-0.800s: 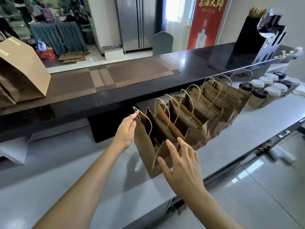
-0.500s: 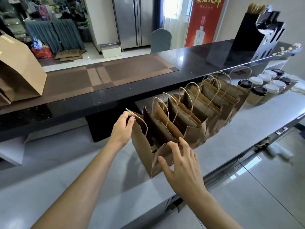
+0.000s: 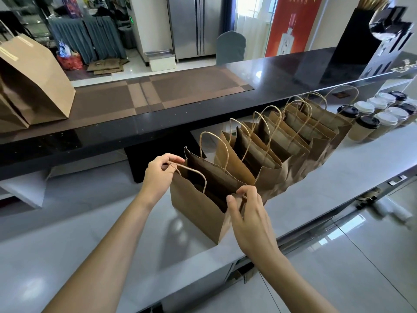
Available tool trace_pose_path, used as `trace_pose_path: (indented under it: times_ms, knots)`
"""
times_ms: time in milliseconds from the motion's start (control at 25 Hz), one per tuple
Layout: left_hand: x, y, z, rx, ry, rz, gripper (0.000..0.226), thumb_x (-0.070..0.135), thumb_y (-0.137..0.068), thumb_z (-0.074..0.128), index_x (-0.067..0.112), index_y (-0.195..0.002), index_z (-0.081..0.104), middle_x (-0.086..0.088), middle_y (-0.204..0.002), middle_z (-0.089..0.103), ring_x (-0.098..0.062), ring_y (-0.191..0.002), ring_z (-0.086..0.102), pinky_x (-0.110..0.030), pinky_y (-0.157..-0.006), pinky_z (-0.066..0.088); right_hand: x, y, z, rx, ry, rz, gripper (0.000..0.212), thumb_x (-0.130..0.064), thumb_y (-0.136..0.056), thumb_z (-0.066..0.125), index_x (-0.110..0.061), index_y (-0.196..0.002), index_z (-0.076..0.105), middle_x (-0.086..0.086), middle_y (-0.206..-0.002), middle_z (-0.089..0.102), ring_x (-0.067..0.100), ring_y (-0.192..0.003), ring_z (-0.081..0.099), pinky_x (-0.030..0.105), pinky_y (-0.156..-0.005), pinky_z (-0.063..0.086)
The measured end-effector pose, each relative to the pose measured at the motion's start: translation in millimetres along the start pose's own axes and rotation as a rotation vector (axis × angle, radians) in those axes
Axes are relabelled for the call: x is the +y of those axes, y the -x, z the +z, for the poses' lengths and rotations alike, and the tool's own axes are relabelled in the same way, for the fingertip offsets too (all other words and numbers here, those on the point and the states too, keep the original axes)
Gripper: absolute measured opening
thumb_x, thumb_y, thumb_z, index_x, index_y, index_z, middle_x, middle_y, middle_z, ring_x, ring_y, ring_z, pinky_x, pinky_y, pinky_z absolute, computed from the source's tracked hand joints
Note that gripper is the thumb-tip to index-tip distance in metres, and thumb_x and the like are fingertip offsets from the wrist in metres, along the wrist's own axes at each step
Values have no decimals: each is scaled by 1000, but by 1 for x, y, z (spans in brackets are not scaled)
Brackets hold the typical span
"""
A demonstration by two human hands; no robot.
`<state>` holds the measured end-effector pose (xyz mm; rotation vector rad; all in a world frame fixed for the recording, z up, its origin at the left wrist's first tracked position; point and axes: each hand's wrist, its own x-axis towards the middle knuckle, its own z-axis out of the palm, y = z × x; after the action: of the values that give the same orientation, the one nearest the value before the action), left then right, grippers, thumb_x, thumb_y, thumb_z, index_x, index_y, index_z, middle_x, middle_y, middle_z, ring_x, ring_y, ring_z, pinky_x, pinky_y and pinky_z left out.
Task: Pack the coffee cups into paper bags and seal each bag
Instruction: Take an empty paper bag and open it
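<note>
Nearest paper bag (image 3: 198, 208) now pinched at both rim ends, left hand (image 3: 158, 175) nine o'clock, right hand (image 3: 248, 213) four o'clock; mouth spread, ready for coffee cups (image 3: 370, 123).

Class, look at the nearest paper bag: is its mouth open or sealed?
Open. Both hands, left hand and right hand, pinch the nearest bag rim ends apart.

text: none legible | red banner (image 3: 291, 26): characters cut off at top edge
</note>
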<state>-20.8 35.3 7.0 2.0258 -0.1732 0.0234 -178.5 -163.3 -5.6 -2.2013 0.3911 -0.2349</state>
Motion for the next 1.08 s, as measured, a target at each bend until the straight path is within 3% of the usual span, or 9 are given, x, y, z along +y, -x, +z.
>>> trace_pose_path:
  times_ms: [120, 240, 360, 440, 520, 640, 800, 960, 1080]
  knots:
    - [-2, 8, -6, -57, -10, -25, 43, 4, -103, 44, 32, -101, 77, 12, -111, 69, -7, -98, 65, -13, -79, 46, -2, -1, 3, -13, -44, 36, 26, -42, -105, 49, -38, -129, 40, -10, -134, 52, 8, -105, 56, 13, -80, 45]
    - [-4, 18, -11, -105, -46, -81, 50, 3, -101, 42, 39, -117, 73, 4, -102, 72, -12, -69, 58, -20, -65, 47, -5, -2, 7, -46, -80, 67, 32, -36, -106, 47, -41, -136, 36, -9, -138, 52, 8, -108, 56, 10, -82, 42]
    - [0, 28, -15, -133, -57, -95, 52, 1, -101, 41, 33, -137, 63, -18, -87, 68, -8, -58, 57, -22, -58, 48, -7, -2, 8, -86, -86, 78, 41, -44, -106, 44, -43, -144, 29, -7, -145, 47, 9, -119, 52, 19, -92, 43]
    - [2, 36, -15, -143, -71, -98, 55, -1, -101, 42, 30, -145, 55, -30, -113, 66, -34, -98, 69, -40, -86, 58, -8, -5, 6, -104, -62, 82, 46, -41, -107, 43, -40, -149, 26, -5, -150, 44, 14, -127, 50, 27, -102, 46]
    - [5, 44, -14, -151, -105, -126, 59, -2, -100, 43, 27, -151, 48, -36, -137, 52, -56, -128, 43, -59, -104, 41, -8, -7, 3, -118, -40, 92, 49, -32, -108, 42, -35, -154, 24, -3, -152, 43, 14, -129, 50, 29, -108, 46]
    - [7, 58, -14, -143, -100, -136, 63, -3, -99, 45, 27, -155, 41, -36, -148, 39, -57, -134, 34, -60, -108, 34, -10, -2, -4, -132, -28, 102, 54, -22, -109, 41, -32, -158, 21, -4, -157, 40, 5, -125, 44, 20, -105, 37]
    - [10, 77, -18, -137, -63, -74, 69, -3, -98, 46, 31, -157, 36, 1, -160, 41, -50, -137, 39, -58, -114, 36, -11, 10, -14, -127, -32, 89, 57, -19, -109, 42, -34, -159, 20, -6, -159, 37, 0, -117, 40, 11, -97, 33]
    - [25, 97, -20, -128, -34, -54, 70, -3, -98, 47, 36, -155, 38, 5, -159, 42, -55, -134, 35, -59, -108, 40, -6, 23, -33, -100, -16, 84, 57, -22, -109, 44, -38, -158, 21, -11, -157, 37, -4, -105, 44, -3, -68, 33]
    - [40, 113, -14, -175, 1, -41, 73, -4, -96, 47, 39, -154, 40, -4, -155, 49, -54, -132, 36, -57, -107, 42, -2, 38, -53, -56, -30, 87, 55, -24, -109, 43, -41, -157, 22, -18, -149, 39, -6, -109, 42, 2, -92, 30]
